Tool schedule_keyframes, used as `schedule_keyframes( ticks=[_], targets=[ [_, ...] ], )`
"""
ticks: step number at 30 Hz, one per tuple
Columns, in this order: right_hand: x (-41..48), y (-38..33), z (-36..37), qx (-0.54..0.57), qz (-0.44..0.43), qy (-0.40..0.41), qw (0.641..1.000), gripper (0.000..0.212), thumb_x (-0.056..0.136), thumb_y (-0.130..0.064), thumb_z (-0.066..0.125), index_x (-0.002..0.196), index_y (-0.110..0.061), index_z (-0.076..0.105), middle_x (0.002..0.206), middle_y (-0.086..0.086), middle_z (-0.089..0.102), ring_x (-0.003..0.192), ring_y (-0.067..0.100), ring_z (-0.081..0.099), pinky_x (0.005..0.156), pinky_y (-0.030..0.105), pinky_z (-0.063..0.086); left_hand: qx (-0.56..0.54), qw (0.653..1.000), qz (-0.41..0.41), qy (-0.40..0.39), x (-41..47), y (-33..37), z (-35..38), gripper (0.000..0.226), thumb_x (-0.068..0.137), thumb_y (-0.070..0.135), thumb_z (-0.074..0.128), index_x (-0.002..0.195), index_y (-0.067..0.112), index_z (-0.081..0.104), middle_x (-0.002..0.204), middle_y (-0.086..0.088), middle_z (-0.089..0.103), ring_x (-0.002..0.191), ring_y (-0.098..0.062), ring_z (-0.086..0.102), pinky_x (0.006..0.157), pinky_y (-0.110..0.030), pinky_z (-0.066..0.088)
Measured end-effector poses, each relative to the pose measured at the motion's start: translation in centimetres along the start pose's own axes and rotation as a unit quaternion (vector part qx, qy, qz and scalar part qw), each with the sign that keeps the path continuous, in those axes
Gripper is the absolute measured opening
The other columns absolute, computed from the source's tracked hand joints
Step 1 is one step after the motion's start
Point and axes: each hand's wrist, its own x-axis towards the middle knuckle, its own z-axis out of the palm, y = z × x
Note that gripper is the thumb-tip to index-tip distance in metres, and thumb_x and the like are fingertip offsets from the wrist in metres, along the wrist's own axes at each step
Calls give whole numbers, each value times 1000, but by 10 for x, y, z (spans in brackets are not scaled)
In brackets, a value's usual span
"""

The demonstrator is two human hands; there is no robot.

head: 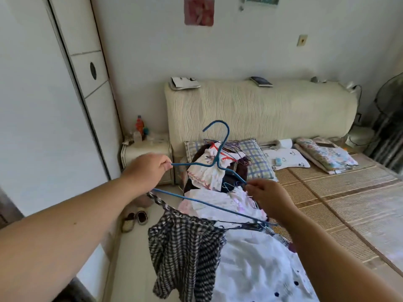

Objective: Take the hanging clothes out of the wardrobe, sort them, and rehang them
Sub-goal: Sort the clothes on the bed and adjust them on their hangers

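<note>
I hold a blue wire hanger [220, 147] up over the left side of the bed. My left hand [148, 171] pinches its left shoulder end, and my right hand [267, 197] pinches its right shoulder end. A black-and-white checked garment [185, 253] hangs by a strap from the hanger's lower bar and droops down. Beneath lies a pile of clothes [220, 177] on hangers, white and pink pieces on top, with a white dotted garment [261, 271] nearest me. The white wardrobe [43, 105] stands at left with its sliding doors shut.
The bed's woven mat [340, 205] stretches right, with a checked pillow [257, 160], a white pillow [285, 159] and a folded floral quilt [325, 155] by the cream headboard [261, 110]. A nightstand [148, 153] carries bottles. Shoes [135, 220] lie on the floor. A fan [390, 118] stands far right.
</note>
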Motion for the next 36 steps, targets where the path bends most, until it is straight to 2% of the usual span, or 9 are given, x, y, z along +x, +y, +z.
schedule_keyframes(
  ticks=[4,9,15,18,20,23,27,30,36],
  targets=[
    [72,-1,25,12,25,29,999,11,91,-23,61,98,-20,69,84,2,70,74,18,62,66,26,45,14,999,46,-4,93,-37,20,20,96,26,51,101,16,68,80,2,53,83,-24,55,66,-31,34],
    [158,-2,52,22,72,86,993,11,90,-21,62,84,-29,65,81,4,69,72,18,58,69,29,45,21,992,116,-43,216,-75,45,21,97,28,49,100,18,67,88,-3,65,88,-26,58,73,-36,43],
    [211,22,74,34,156,139,977,8,91,-17,61,89,-19,68,67,-7,62,52,3,49,45,5,35,18,974,195,-116,327,-84,99,21,97,29,49,100,18,66,85,0,60,81,-21,52,65,-32,33],
    [228,57,76,31,216,138,966,8,91,-19,61,89,-19,68,66,-8,62,51,-2,50,49,9,38,18,959,221,-177,362,-75,153,21,97,30,48,102,18,65,86,0,53,89,-22,52,69,-30,33],
    [237,84,77,41,258,129,957,9,92,-20,59,93,-18,68,73,-5,66,60,6,55,55,16,43,18,949,230,-215,377,-68,192,22,98,31,47,102,19,64,87,1,52,96,-24,54,72,-32,36],
    [260,136,74,62,310,120,941,10,93,-20,57,89,-22,66,80,1,68,63,11,55,54,16,42,21,933,231,-274,402,-52,257,23,98,30,44,99,17,63,98,-3,60,104,-23,54,73,-33,37],
    [294,207,68,64,358,113,925,16,94,-22,56,80,-25,62,71,0,63,49,9,45,46,17,35,38,908,228,-350,434,-25,332,21,98,29,43,81,29,54,77,8,51,84,-20,52,62,-32,31],
    [320,258,66,62,399,110,908,15,94,-24,56,80,-25,62,67,-2,62,50,10,46,47,22,35,78,892,227,-383,462,0,387,19,97,32,42,96,27,60,82,5,50,82,-19,50,64,-32,34],
    [349,358,80,30,460,56,886,22,96,-26,50,74,-28,52,65,-8,53,56,9,45,51,25,31,153,854,211,-450,482,32,492,28,95,36,42,118,28,56,112,-4,51,105,-27,50,85,-38,45]
  ],
)
